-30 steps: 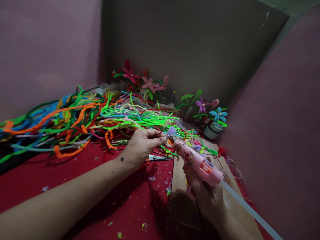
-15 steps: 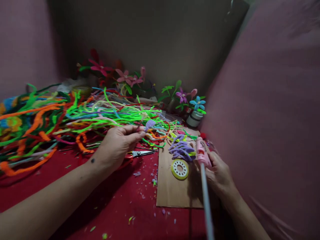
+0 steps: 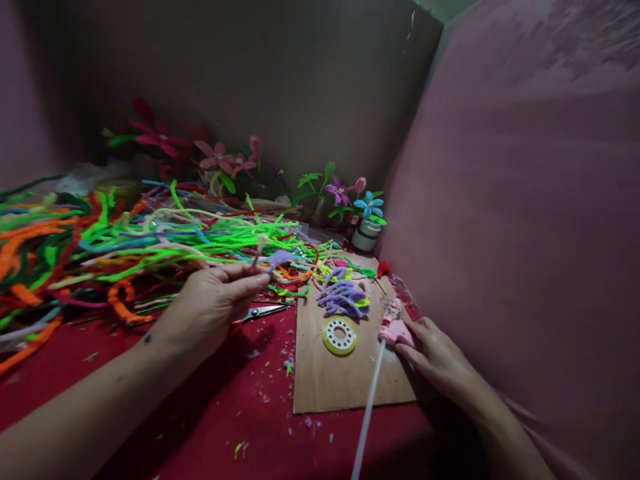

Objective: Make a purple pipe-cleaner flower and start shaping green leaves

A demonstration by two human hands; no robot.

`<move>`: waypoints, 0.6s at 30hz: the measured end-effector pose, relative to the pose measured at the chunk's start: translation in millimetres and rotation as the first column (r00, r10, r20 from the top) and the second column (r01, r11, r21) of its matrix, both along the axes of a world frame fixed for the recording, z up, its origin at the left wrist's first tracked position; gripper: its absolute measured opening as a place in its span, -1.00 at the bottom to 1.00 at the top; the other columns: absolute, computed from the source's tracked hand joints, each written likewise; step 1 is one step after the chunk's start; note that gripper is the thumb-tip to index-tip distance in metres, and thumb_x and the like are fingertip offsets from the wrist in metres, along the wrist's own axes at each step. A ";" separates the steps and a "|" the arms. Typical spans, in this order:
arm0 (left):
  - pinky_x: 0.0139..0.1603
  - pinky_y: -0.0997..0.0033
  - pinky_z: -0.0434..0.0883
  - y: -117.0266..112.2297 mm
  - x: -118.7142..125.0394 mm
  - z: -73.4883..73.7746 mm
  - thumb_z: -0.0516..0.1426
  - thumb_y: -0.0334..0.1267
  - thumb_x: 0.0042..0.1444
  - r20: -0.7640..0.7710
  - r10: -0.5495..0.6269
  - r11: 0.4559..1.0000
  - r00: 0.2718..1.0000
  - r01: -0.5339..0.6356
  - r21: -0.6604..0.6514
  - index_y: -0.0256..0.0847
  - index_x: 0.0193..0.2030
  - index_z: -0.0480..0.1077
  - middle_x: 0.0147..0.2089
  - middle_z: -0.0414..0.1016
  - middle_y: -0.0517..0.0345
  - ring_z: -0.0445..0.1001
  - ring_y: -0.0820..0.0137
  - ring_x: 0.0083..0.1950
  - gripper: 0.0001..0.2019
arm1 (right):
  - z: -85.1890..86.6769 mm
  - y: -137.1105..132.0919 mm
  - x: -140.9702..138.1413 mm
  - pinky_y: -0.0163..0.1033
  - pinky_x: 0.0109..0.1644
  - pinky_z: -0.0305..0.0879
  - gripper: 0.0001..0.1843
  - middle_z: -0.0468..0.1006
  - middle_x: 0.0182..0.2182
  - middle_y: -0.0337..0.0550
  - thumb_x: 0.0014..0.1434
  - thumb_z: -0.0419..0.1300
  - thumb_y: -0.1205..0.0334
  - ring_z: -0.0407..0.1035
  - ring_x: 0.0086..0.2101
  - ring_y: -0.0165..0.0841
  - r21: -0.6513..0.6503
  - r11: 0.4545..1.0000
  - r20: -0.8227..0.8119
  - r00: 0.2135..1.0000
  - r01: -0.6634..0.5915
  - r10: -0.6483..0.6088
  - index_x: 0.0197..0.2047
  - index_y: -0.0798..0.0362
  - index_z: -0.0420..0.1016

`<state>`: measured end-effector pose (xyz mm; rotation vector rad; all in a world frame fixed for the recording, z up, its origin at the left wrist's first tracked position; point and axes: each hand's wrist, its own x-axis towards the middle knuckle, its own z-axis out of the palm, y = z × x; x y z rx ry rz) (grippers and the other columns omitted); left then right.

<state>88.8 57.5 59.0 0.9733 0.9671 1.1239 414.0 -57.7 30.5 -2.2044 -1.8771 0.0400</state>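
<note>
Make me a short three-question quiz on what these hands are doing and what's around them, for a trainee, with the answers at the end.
1. Fill in the blank: the left hand pinches a fuzzy piece colored ____.
2. Multiple choice: what does the right hand touch?
A) the scissors
B) the jar
C) the pink glue gun
3. True or false: the tape roll lies flat on the brown board.

Key: 1. purple; 2. C; 3. true.
</note>
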 end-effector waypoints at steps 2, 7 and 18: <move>-0.71 0.70 0.05 -4.7 2.2 1.8 0.31 -0.31 -0.22 0.054 -0.068 0.998 0.996 0.069 -0.011 -0.28 -0.41 0.44 -0.57 0.32 0.28 0.16 0.68 -0.66 -0.80 | 10.0 -0.3 -13.0 -0.10 -0.23 0.25 -0.61 0.43 -0.26 0.02 0.06 0.11 0.08 0.34 -0.25 -0.14 0.121 0.993 -0.003 1.000 -0.001 0.001 -0.08 0.06 0.48; -0.70 0.69 -0.07 -16.6 6.1 6.4 0.30 -0.30 -0.17 0.115 -0.153 0.988 0.981 0.156 -0.009 -0.29 -0.42 0.41 -0.58 0.23 0.33 0.02 0.72 -0.67 -0.81 | 35.6 15.6 -91.6 -0.22 -0.25 0.26 -0.74 0.49 -0.28 -0.07 0.14 0.09 0.14 0.36 -0.28 -0.29 0.256 0.907 -0.533 0.734 -0.335 0.421 -0.20 -0.03 0.57; -0.65 0.62 -0.10 -16.7 5.0 -1.5 0.28 -0.28 -0.12 0.156 -0.246 0.968 0.957 0.250 -0.010 -0.30 -0.44 0.38 -0.59 0.16 0.32 -0.03 0.70 -0.65 -0.83 | 26.9 81.3 -187.5 -0.38 -0.51 0.04 -0.94 0.34 -0.63 -0.32 -0.17 0.32 0.34 0.13 -0.58 -0.54 0.315 0.942 -0.925 -0.261 -0.113 0.277 -0.55 0.13 0.52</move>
